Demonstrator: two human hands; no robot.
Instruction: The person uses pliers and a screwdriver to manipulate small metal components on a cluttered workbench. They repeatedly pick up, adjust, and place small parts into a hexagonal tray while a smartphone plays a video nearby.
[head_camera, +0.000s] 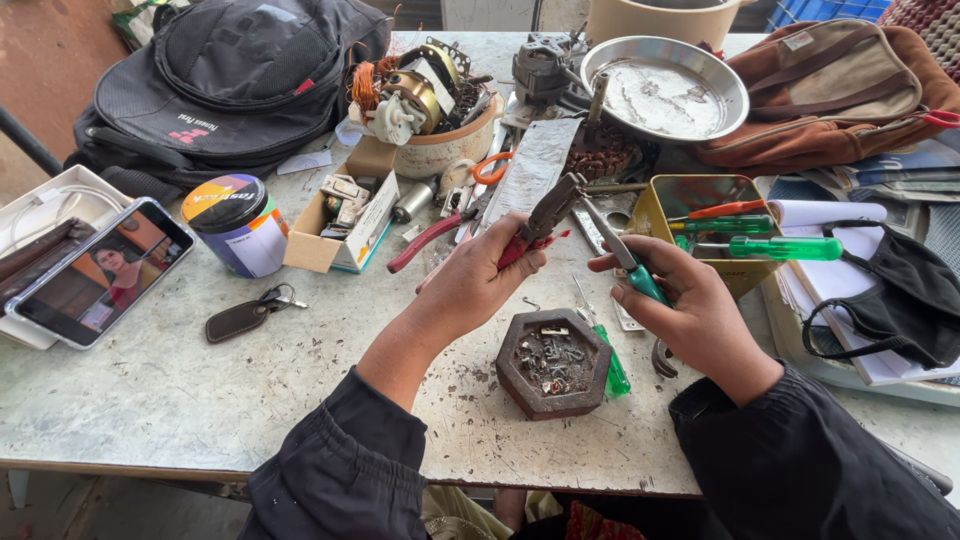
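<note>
— Black sleeves come up from the bottom edge, and your two hands meet over the middle of the worn grey table (150, 400). What's in your left hand (480, 280)?

— Your left hand is closed around the red handles of a pair of pliers (545, 215); the dark metal head points up and to the right, beyond your knuckles.

— And your right hand (690, 305)?

— It's clamped on the green handle of a screwdriver (625, 255). Its shaft runs up and to the left, and the tip ends right at the pliers' head. I can't tell whether they touch.

— What lies under your hands?

— A hexagonal dish (553, 362) of small metal bits sits just below and between them, with a second green screwdriver (610, 365) lying beside its right edge.

— Further out?

— A yellow tin (690, 200) holding more green screwdrivers stands just beyond your right hand. To the left lie a key fob (245, 315), a round tub with a black lid (235, 225), and a phone (95, 270) with its screen lit. A black backpack (230, 80) sits at the far left, a brown bag (830, 90) at the far right, a steel pan (665, 88) between them.
</note>
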